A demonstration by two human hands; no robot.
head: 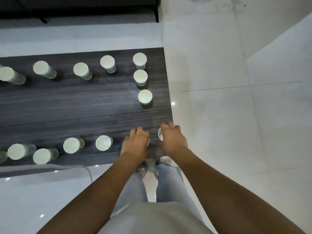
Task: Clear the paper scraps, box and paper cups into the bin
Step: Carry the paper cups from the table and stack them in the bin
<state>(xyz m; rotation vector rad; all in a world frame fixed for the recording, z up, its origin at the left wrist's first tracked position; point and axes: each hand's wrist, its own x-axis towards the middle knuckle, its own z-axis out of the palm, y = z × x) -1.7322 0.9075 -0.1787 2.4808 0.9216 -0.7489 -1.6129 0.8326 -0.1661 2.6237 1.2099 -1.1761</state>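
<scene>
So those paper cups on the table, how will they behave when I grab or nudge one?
The paper cup is probably light, thin-walled and easily crushed by a firm squeeze. Standing tall and narrow, it likely tips if nudged near the rim, then rolls. The right hand seems to be closing over one.

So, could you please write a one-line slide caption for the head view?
Left hand and right hand each grip a paper cup at the dark table corner.

- Table fills the left half; floor lies at 3 o'clock.
- Cups stand along the far edge, the right edge and the near edge.
- Left hand and right hand each lie over a cup at the table's 5 o'clock corner.
</scene>
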